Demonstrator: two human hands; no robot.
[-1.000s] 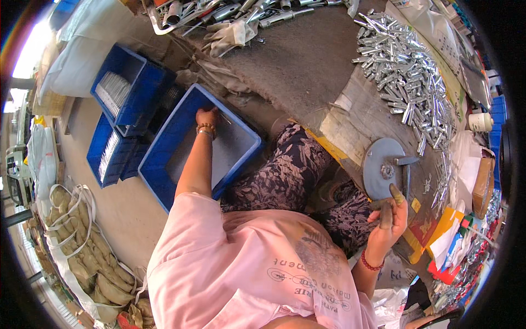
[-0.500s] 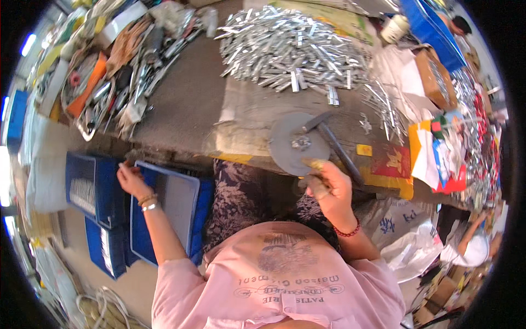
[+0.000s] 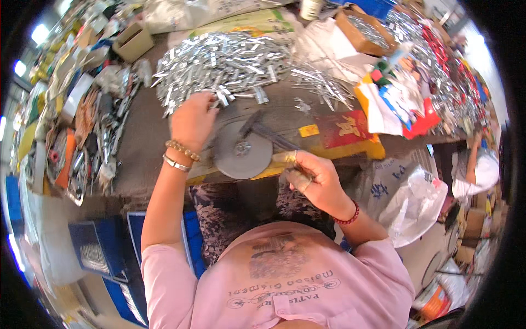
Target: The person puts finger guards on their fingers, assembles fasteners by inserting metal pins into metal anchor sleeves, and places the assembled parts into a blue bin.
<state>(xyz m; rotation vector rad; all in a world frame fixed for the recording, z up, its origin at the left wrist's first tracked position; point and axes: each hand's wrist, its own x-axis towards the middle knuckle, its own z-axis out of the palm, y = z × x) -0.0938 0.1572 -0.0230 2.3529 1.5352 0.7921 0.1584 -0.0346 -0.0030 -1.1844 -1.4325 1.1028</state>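
Note:
My left hand [image 3: 193, 118] is at the near edge of a big pile of shiny metal strips [image 3: 224, 60]. Its fingers are bent together among the strips, and whatever they hold is hidden. My right hand [image 3: 320, 183] is by the table's front edge, right of a round grey disc [image 3: 233, 164]. Yellowish wraps cover parts of its fingers; index finger and thumb stand apart with nothing visible between them. A hammer [image 3: 274, 136] lies with its head over the disc's far edge. Its handle runs toward my right hand, which hides the end. Small metal bits [image 3: 243, 148] sit mid-disc.
Loose strips [image 3: 323, 85] lie right of the pile, near a cardboard box [image 3: 364, 33] of metal pieces. Tools and scraps [image 3: 93, 126] crowd the table's left side. Blue bins [image 3: 98, 249] stand below left. A white sack [image 3: 413, 203] hangs at right; another person [image 3: 479, 167] is beyond.
My left hand has moved from above the blue bins up to the metal pile. The view has turned and shifted, so the table appears farther left; my right hand stays near the disc.

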